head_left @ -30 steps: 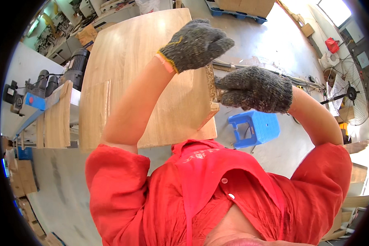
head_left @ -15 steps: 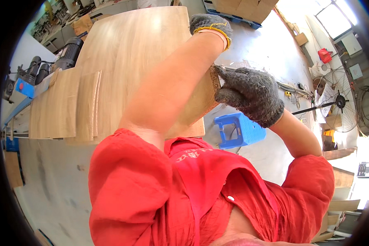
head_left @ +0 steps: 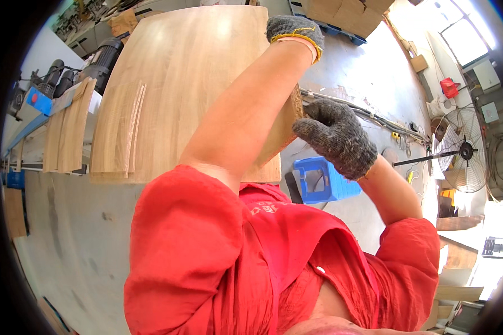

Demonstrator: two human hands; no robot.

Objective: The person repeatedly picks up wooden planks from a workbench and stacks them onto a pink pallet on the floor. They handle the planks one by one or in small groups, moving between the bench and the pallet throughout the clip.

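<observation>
A wide light-wood-grain board (head_left: 190, 61) lies in front of me, its raw chipboard edge showing on the right. My left hand (head_left: 295, 34), in a grey knitted glove with a yellow cuff, rests at the board's far right edge. Its fingers are hidden behind the back of the glove. At the near part of that right edge is my right hand (head_left: 341, 139), gloved in grey. Its thumb and fingers are apart, with the thumb tip close against the edge; I see nothing held. Narrow wood-grain strips (head_left: 120, 128) lie on the board's near left part.
More wood pieces (head_left: 70, 131) rest at left beside a machine with dark motors (head_left: 103, 61). A blue plastic stool (head_left: 324, 180) stands below my right hand. Cables (head_left: 369, 114) run across the floor toward a standing fan (head_left: 465, 149). Cardboard (head_left: 346, 17) sits at the far end.
My right hand has drawn down slightly along the board's edge, its thumb and fingers parting. The view has shifted, and a gap now shows between the left wood pieces and the strips.
</observation>
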